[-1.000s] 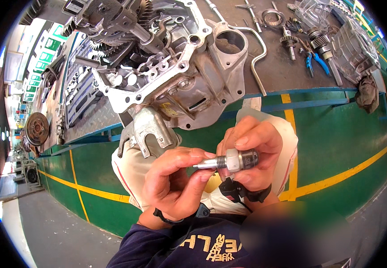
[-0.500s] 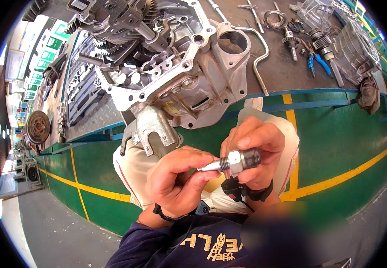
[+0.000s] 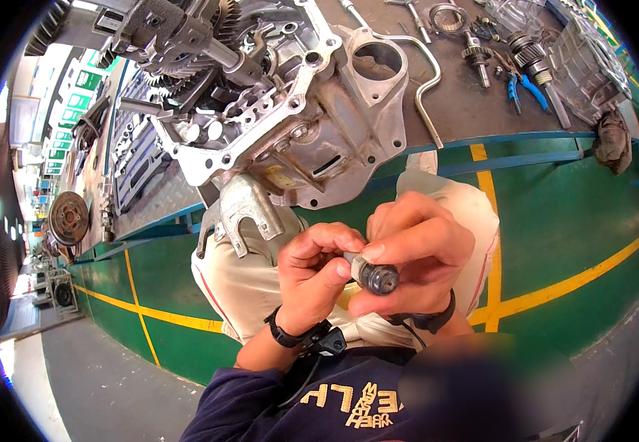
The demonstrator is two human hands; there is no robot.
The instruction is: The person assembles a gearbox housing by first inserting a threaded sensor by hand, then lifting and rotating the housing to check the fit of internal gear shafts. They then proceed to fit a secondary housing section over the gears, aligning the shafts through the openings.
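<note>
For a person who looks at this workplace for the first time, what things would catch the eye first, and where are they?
Probably the big metal housing at top centre, with gears at its upper left. Below it, the left hand and right hand hold a small fitting with a black end. At upper right, blue-handled pliers stand out on the dark bench.

two hands (image 3: pixel 305 276), one fitting (image 3: pixel 375 277), two wristbands (image 3: pixel 288 334), one pair of blue-handled pliers (image 3: pixel 533 93)
</note>
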